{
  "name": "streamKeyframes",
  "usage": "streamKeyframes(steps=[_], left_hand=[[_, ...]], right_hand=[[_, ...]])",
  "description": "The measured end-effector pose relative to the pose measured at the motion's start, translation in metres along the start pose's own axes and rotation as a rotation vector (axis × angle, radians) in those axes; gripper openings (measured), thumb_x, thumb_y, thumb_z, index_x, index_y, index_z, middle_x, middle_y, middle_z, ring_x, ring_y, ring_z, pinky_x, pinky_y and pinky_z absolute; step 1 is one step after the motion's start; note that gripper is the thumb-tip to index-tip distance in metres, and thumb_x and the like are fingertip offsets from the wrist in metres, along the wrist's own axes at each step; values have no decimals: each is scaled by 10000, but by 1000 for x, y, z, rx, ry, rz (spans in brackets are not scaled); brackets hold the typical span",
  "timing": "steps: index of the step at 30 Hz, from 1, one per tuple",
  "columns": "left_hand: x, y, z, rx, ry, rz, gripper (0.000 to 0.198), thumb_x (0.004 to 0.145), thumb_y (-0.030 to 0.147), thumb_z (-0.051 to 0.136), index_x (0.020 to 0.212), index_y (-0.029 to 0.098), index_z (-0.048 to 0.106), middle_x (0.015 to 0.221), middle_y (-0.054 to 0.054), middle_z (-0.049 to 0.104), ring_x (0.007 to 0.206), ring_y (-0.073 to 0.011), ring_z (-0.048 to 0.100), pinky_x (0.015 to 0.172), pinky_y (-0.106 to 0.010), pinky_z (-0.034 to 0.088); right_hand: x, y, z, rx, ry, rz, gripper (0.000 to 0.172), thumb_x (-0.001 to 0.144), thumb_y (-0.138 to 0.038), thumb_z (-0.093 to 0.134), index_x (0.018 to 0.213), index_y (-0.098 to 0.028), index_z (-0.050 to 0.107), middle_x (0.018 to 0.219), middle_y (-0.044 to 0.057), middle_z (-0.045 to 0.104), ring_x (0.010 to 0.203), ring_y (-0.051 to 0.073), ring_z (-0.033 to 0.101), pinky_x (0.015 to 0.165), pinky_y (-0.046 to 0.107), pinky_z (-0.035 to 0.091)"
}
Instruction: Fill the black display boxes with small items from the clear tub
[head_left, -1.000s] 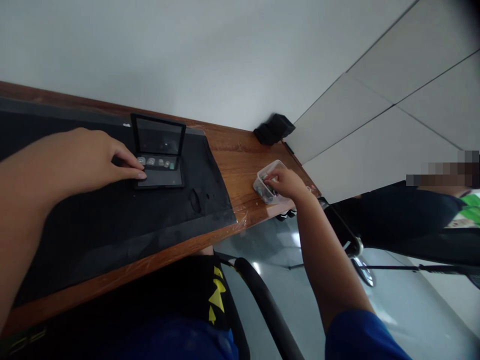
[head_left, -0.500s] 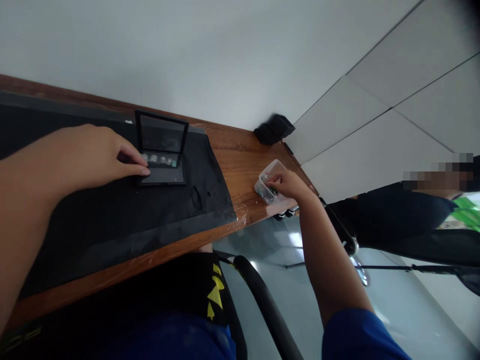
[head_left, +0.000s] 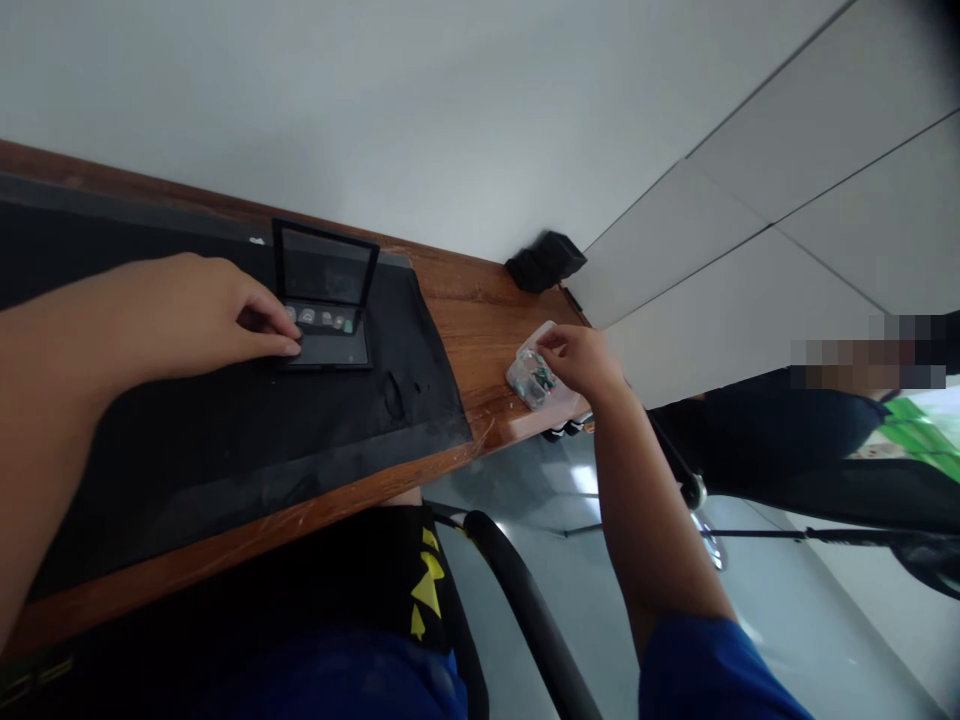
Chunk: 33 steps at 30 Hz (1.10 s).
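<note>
A small black hinged case point(head_left: 366, 345) lies on the black mat with its clear-windowed lid point(head_left: 322, 265) raised. Across its tray is a dark strip point(head_left: 324, 320) bearing several small pale and greenish pieces. My left hand point(head_left: 217, 310) pinches the left end of this strip between thumb and fingers. Further right, my right hand point(head_left: 581, 358) is just above the rim of a clear plastic box point(head_left: 529, 385) that contains small green and clear pieces. Its thumb and fingertips are pressed together; whatever is between them is too small to name.
The black mat point(head_left: 225, 460) covers the left of the wooden table point(head_left: 465, 330). Black box-like objects point(head_left: 547, 260) stand by the wall at the back right. A chair armrest point(head_left: 525, 600) is below the table edge. Another person's dark sleeve point(head_left: 772, 415) shows at right.
My right hand has risen out of the clear box toward its back rim, uncovering more of the pieces inside. My left hand stays at the case. The view has shifted slightly.
</note>
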<state>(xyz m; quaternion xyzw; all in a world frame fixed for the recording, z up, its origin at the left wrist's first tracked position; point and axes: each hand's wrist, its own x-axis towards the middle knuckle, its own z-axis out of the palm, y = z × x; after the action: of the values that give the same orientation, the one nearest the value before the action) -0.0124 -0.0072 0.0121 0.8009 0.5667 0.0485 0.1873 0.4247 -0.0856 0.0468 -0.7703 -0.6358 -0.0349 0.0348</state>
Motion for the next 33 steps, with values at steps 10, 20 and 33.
streamKeyframes(steps=[10, 20, 33], left_hand=[[0, 9, -3, 74, -97, -134, 325, 851, 467, 717, 1053, 295, 905, 1005, 22, 850, 937, -249, 745, 801, -286, 449], [2, 6, -4, 101, -95, -129, 435, 860, 581, 728, 1147, 295, 886, 958, 12, 805, 898, -253, 722, 810, -310, 429], [-26, 29, -14, -501, -28, 251, 495, 785, 753, 703, 948, 338, 918, 998, -7, 869, 990, -274, 798, 881, -367, 611]], right_hand=[[-2, 5, 1, -122, -62, 49, 224, 925, -205, 720, 1095, -241, 862, 1084, 83, 876, 992, 253, 794, 865, 345, 572], [-25, -23, -18, 426, 125, -253, 194, 912, -297, 784, 1069, -200, 845, 910, 45, 846, 660, 138, 682, 661, 301, 549], [-60, -189, 42, 1217, 312, -513, 227, 935, -465, 877, 1000, -288, 749, 974, 37, 849, 734, 194, 776, 678, 382, 703]])
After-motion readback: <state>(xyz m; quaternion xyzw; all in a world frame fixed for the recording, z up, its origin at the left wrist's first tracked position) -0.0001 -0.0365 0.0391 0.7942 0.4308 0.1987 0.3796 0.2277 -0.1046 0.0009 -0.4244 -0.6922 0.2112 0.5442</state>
